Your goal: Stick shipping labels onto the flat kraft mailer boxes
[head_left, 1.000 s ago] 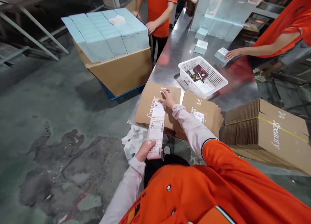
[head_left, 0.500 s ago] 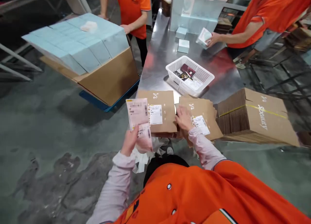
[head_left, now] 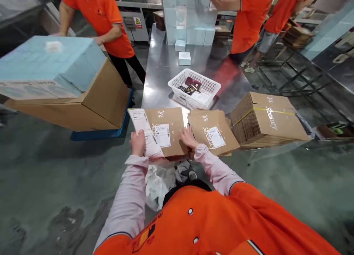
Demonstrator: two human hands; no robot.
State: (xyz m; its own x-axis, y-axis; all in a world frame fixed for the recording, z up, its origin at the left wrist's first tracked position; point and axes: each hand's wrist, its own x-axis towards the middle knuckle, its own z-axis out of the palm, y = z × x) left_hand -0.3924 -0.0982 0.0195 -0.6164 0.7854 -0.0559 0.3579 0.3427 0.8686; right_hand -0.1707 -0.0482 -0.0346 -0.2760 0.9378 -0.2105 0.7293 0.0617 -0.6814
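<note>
My left hand (head_left: 137, 142) is closed on a strip of white barcode labels (head_left: 142, 127) that lies over the left edge of a flat brown carton (head_left: 171, 122). A white label (head_left: 162, 135) is stuck on that carton. My right hand (head_left: 188, 137) rests on the carton's right edge, fingers curled on the cardboard, between it and a second stack of flat cartons (head_left: 212, 131) that also carries a label.
A strapped bundle of flat cartons (head_left: 265, 118) lies at the right. A white basket (head_left: 195, 88) with small items sits on the steel table (head_left: 163, 70). A cart with pale blue boxes (head_left: 52, 63) stands left. Three people in orange shirts work nearby. White backing scraps (head_left: 156, 183) lie below.
A second ago my right hand pressed a label onto the left carton. It then went to the carton's right edge. My left hand lifted the label strip and now holds it at the left edge.
</note>
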